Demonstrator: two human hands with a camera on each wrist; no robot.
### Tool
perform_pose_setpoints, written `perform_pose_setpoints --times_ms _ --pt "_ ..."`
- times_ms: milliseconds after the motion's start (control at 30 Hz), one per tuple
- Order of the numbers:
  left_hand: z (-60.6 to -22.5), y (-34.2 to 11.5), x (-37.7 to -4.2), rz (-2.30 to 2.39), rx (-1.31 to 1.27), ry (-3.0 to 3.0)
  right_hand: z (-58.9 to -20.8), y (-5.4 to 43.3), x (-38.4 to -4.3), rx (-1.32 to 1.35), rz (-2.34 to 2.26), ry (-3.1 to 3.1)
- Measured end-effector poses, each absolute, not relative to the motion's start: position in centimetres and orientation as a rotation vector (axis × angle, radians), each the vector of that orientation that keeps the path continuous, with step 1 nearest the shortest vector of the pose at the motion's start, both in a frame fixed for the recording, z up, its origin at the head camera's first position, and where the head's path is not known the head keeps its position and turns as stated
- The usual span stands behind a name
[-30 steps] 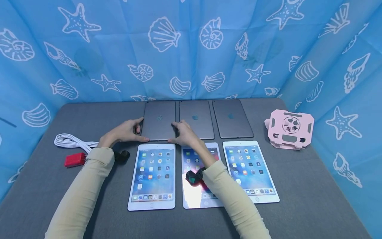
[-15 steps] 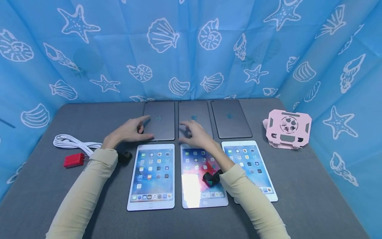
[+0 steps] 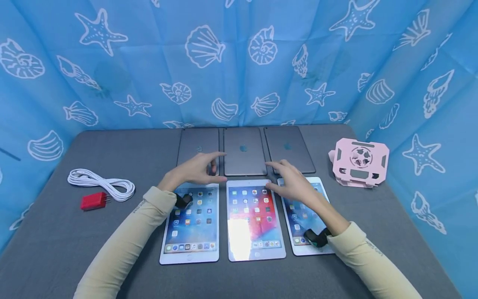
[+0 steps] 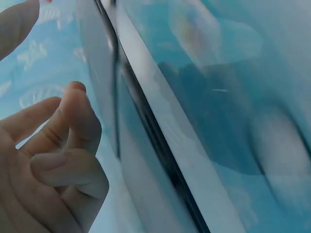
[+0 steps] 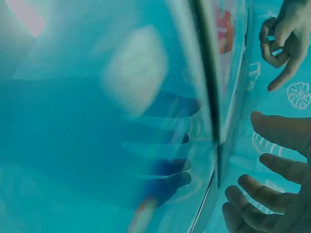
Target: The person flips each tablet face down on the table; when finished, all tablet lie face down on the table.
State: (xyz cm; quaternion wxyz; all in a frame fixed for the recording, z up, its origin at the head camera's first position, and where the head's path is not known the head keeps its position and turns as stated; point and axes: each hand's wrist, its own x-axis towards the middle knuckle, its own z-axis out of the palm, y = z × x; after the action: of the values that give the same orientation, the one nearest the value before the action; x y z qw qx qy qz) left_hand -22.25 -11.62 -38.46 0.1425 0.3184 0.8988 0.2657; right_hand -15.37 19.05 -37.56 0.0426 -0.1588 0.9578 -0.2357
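My left hand (image 3: 198, 169) is over the gap between the left dark tablet (image 3: 198, 143), which lies back up, and the white tablet (image 3: 194, 224) in front of it. Thumb and forefinger point right, the other fingers bend inward; it holds nothing. The middle dark tablet (image 3: 244, 153) lies between my two hands. My right hand (image 3: 295, 182) hovers at its right front corner, thumb and forefinger apart, holding nothing. Beneath my right hand is the right white tablet (image 3: 302, 216), partly covered. The middle white tablet (image 3: 254, 216) shows a lit home screen.
The right dark tablet (image 3: 289, 147) completes the back row. At left lie a coiled white cable (image 3: 101, 181) and a red charger plug (image 3: 93, 201). A pink slotted holder (image 3: 360, 162) stands at right. A blue shell-print curtain (image 3: 239, 62) borders the grey table (image 3: 123, 149).
Both hands have shifted right, leaving the left dark tablet for either side of the middle one. The right hand also came slightly nearer. The tablets stay in place.
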Motion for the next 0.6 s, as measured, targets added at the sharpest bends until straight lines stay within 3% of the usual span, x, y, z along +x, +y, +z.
perform_pose_setpoints --times_ms 600 --pt "-38.9 -1.2 -20.7 0.774 1.147 2.397 -37.9 28.7 -11.0 -0.301 -0.547 2.982"
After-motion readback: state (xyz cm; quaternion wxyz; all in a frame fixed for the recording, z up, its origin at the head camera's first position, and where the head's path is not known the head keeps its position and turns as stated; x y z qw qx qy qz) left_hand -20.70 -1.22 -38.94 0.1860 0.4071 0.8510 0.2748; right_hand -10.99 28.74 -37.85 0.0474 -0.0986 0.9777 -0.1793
